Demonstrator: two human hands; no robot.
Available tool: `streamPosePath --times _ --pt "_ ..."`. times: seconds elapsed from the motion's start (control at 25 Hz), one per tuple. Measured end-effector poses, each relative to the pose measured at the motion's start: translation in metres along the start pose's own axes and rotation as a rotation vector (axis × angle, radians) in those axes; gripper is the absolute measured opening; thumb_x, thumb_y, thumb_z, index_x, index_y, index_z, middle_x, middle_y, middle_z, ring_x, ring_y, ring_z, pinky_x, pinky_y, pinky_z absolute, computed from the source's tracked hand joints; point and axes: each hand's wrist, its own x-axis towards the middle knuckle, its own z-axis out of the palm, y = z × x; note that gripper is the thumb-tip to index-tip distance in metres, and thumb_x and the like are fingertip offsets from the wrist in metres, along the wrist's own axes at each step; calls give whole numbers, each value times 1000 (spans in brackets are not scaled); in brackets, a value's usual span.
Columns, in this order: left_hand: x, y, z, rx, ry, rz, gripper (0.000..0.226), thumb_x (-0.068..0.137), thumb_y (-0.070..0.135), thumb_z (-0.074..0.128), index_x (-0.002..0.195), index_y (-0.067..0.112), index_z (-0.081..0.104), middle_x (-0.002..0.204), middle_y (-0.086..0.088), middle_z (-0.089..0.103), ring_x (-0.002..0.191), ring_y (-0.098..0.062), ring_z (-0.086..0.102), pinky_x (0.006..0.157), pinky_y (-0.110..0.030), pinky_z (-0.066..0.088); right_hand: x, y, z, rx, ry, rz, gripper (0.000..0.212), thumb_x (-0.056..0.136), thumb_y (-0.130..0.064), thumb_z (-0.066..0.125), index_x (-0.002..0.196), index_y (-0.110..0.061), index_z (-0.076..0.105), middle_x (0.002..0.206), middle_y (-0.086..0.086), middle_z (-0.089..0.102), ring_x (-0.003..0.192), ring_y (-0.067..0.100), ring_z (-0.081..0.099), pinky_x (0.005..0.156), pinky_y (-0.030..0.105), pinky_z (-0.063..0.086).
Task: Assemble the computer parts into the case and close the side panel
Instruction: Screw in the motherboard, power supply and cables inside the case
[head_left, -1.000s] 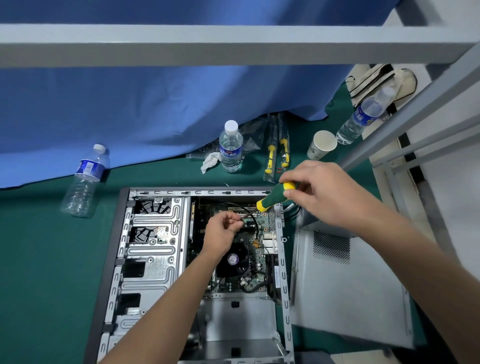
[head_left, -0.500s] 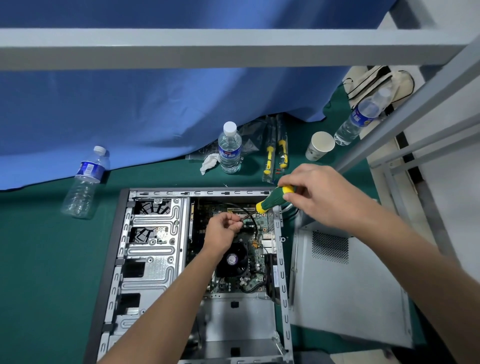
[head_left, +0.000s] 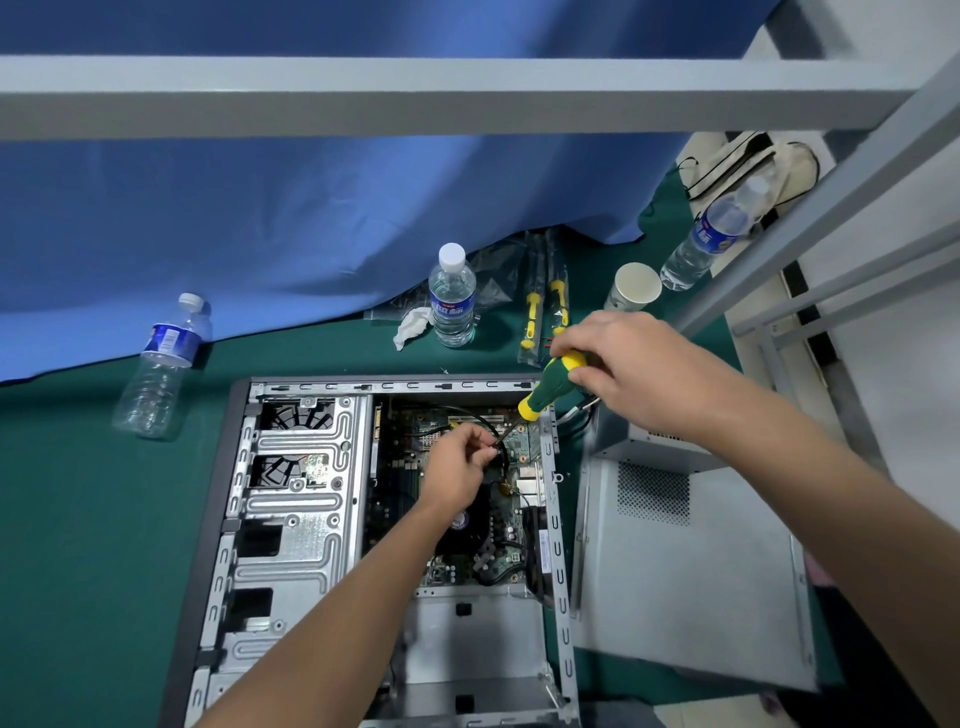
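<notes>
On green cloth (head_left: 78, 519), one open computer case (head_left: 291, 519) is lying flat with its motherboard (head_left: 498, 540) showing, and one detached side panel (head_left: 691, 587) is lying just beside it at 3 o'clock. Three water bottles are standing by: one (head_left: 158, 366) at 10 o'clock of the case, one (head_left: 452, 299) at 12 o'clock, one (head_left: 709, 241) at 1 o'clock. One paper cup (head_left: 631, 288) is sitting between the latter two; two packaged yellow-handled tools (head_left: 543, 312) and one crumpled tissue (head_left: 413, 327) are lying near the middle bottle. One right hand (head_left: 639, 371) is curling its fingers round the one green-and-yellow screwdriver (head_left: 548, 389), whose tip is slanting down toward 7 o'clock into the case. One left hand (head_left: 460, 462) is pinching something small at that tip; what it is, cannot be told. Against half a second earlier, the right hand and screwdriver handle are sitting slightly further toward 12 o'clock, while the left hand is keeping its place over the board.
</notes>
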Motion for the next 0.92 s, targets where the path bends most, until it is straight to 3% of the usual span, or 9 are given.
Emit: streamPosePath --times 0.28,0.48,0.68,0.84,0.92 --pt "13 12 7 -14 -65 -26 18 92 -8 58 108 -4 65 95 -9 61 88 -15 55 72 -2 44 4 6 -2 -41 10 -45 27 100 -27 51 125 -22 59 113 2 57 106 25 56 92 40 46" --pt "20 18 14 79 -115 -18 17 89 -11 61 95 4 65 91 -5 63 84 -14 56 69 -7 45 5 10 3 -36 24 -69 27 100 -30 51 124 -21 59 113 1 58 105 24 57 92 39 47" --pt "31 22 29 352 -57 -27 27 90 -5 59 87 22 58 80 9 64 69 -6 55 51 -20 34 8 8 10 -93 11 -91 28 101 -29 49 126 -19 56 114 3 57 106 24 56 90 37 45" --pt "38 16 42 536 -35 -22 23 92 -2 53 99 18 61 91 3 64 71 -12 56 52 -23 40 11 4 24 -158 -13 -90 28 103 -28 45 126 -17 54 117 3 55 107 25 56 89 37 45" --pt "42 10 47 622 2 31 17 97 10 48 107 19 59 92 1 61 68 -12 53 48 -21 41 13 3 32 -194 -36 -110 26 104 -26 44 125 -15 54 116 4 54 106 24 55 88 36 46"
